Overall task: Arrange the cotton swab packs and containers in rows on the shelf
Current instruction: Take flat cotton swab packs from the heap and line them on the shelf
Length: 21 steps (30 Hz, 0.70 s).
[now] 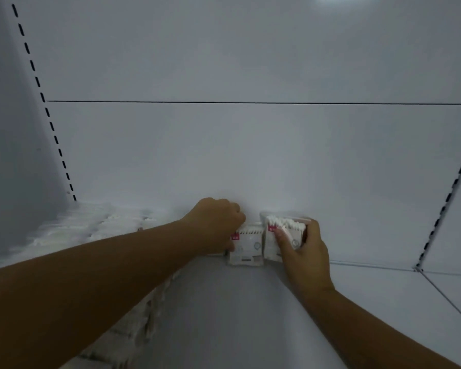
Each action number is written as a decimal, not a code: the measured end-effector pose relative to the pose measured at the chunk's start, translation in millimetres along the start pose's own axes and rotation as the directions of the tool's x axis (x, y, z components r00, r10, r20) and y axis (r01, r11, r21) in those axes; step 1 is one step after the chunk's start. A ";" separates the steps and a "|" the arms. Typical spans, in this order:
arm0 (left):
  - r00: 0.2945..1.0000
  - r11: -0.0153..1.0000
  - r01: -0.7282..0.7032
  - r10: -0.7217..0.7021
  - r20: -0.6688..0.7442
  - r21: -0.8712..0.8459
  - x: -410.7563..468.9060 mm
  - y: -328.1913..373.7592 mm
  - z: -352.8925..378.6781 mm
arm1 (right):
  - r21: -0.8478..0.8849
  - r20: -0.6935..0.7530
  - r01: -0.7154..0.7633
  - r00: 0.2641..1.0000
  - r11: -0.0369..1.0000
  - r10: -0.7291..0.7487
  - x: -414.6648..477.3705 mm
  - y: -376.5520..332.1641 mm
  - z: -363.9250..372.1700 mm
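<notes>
Gripped left pack (246,245) in left hand (217,225), right pack (284,231) in right hand (305,253) (packs side by side), at shelf's (224,315) back edge.

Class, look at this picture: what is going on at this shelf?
A person is lining up cotton swab packs at the back of a white shelf. The right hand grips the right pack, next to the left pack, which the left hand holds by its top. More packs lie in blurred rows further left.
</notes>
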<state>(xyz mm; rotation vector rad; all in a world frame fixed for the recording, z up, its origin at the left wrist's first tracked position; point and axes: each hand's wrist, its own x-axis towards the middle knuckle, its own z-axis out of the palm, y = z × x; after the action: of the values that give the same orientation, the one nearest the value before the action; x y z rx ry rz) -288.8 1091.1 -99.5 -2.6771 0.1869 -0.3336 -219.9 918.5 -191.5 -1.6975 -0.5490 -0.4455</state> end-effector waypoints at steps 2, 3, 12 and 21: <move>1.000 0.998 0.006 -0.006 0.000 0.057 3.2 3.1 3.0 | -0.023 0.003 0.000 1.000 1.000 0.000 0.0 -0.1 0.1; 1.000 0.998 0.016 -0.016 -0.002 0.068 4.2 4.4 4.0 | -0.039 -0.002 0.014 1.000 0.999 -0.014 0.2 -0.1 0.0; 0.997 0.979 0.066 -0.074 0.033 0.194 11.6 6.5 1.1 | -0.140 0.014 -0.061 0.998 0.988 0.064 4.1 3.0 -3.2; 0.989 0.970 0.014 -0.048 0.137 0.243 21.7 9.4 -1.5 | -0.211 0.024 -0.089 0.995 0.973 0.096 5.2 8.6 -2.8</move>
<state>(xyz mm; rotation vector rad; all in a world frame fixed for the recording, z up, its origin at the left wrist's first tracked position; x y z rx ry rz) -269.1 1078.2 -97.9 -2.4524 0.0561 -0.1614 -210.7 915.0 -194.9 -1.9277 -0.4573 -0.4200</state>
